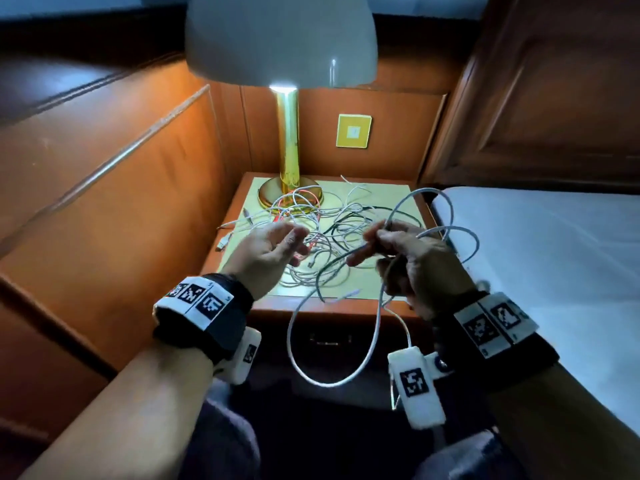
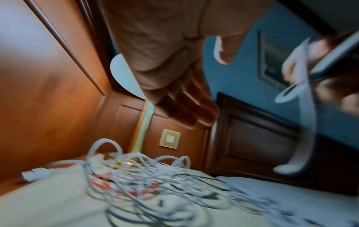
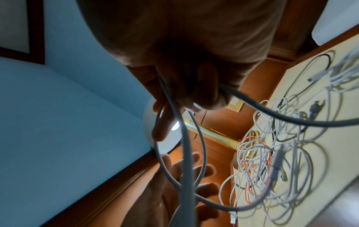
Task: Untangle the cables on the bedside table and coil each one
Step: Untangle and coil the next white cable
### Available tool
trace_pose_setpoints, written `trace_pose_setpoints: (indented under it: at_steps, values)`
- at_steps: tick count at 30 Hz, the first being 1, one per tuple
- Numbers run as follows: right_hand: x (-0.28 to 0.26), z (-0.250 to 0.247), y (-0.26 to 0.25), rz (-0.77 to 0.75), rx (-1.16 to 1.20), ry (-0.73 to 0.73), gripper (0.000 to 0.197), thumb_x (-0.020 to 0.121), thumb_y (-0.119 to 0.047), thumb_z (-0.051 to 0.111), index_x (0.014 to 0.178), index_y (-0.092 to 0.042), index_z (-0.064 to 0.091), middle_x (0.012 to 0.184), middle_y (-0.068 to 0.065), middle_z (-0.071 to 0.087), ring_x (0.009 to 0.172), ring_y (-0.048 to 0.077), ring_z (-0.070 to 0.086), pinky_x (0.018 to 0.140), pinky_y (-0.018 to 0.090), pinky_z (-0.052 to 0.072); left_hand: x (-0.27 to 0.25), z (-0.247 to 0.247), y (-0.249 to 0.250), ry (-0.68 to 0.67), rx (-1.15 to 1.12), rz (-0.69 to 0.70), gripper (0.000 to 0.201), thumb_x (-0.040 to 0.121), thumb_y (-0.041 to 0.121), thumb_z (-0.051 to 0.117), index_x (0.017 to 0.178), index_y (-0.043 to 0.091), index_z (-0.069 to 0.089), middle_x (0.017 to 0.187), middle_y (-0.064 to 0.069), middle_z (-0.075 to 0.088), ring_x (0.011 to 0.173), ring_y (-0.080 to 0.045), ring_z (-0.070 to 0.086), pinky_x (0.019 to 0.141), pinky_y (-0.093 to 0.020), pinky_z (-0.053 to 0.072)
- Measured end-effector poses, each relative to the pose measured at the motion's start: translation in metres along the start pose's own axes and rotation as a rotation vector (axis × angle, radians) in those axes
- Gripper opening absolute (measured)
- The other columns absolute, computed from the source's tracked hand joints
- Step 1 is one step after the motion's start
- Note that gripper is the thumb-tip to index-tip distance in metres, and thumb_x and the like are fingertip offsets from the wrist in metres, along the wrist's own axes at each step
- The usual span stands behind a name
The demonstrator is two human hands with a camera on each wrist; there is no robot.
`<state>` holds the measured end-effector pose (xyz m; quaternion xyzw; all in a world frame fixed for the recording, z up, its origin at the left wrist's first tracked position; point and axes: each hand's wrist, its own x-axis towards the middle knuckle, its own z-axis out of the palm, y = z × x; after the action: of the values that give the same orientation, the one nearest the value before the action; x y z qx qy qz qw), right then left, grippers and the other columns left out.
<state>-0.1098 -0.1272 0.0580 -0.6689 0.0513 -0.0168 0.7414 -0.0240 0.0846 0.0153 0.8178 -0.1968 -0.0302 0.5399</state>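
The right hand [image 1: 412, 261], right of centre in the head view, has its fingers curled round a white cable [image 1: 374, 341], gripping several strands at once. One loop of that cable arcs up toward the right edge of the bedside table [image 1: 242, 209], and a long loop hangs down past the table's front edge into the lower middle of the frame. From the right wrist view, the strands run out between the curled fingers [image 3: 196, 92] and sweep down across the picture.

The left hand [image 1: 270, 251], left of centre, hovers above the table with palm turned inward and fingers loosely spread, holding nothing. The left wrist view confirms it: fingers extended and relaxed above the pile, no cable in them.

And the pile itself, the tangle of cables [image 1: 311, 230], lies in the middle of the table top, mostly white with some red and dark strands woven through. A few plug ends stick out at its left side. Part of the tangle lies up against the base of the brass lamp [image 1: 289, 161] at the back of the table. A bed [image 1: 554, 244] with a white sheet fills the right of the frame.
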Motion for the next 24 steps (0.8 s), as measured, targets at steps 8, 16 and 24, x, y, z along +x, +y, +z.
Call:
trace_pose_setpoints:
  at_steps: [8,16,24]
  values:
    - [-0.062,-0.043,0.015,0.082,0.204,0.127,0.02,0.103,-0.017,0.041,0.095,-0.015,0.06,0.076,0.01,0.068,0.045,0.014,0.035,0.046,0.026,0.021,-0.068,0.046,0.038,-0.396,-0.249,0.007,0.07,0.083,0.064,0.057,0.093,-0.005,0.066,0.067,-0.019,0.055,0.059,-0.028,0.05,0.057,-0.03,0.045]
    - [-0.111,-0.066,0.036,0.075,0.385,0.104,0.023,0.104,-0.017,0.039,0.092,-0.015,0.059,0.07,0.007,0.057,0.044,0.012,0.036,0.047,0.028,0.014,-0.124,0.089,0.052,-0.412,-0.007,0.063,0.032,0.08,0.051,0.069,0.096,0.024,0.071,0.075,0.0,0.059,0.065,-0.013,0.055,0.062,-0.029,0.049]
    - [-0.126,-0.074,0.038,0.14,0.141,0.169,0.02,0.105,-0.022,0.046,0.111,-0.008,0.06,0.085,0.009,0.065,0.044,0.011,0.039,0.041,0.022,0.028,-0.132,0.099,0.089,-0.238,0.137,0.025,0.017,0.1,0.025,0.054,0.089,0.013,0.058,0.063,-0.002,0.064,0.053,-0.019,0.06,0.055,-0.034,0.049]
